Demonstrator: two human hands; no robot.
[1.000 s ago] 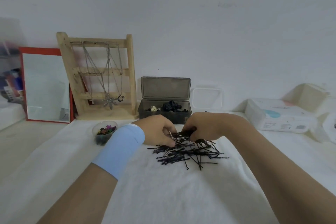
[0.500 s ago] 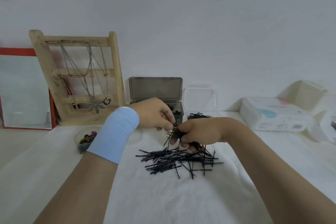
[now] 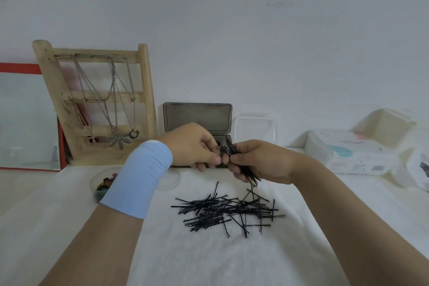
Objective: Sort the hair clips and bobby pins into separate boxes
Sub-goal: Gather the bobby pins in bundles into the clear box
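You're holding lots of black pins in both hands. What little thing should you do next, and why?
Probably carry the bunch of bobby pins back and drop it in the pins' box. The right hand grips it, the left hand pinches its top, the gray box and clear box stand open right behind, and a pile waits on the cloth.

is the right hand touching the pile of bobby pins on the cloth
Apart. Head view: right hand is raised, white cloth showing between it and the pile of bobby pins.
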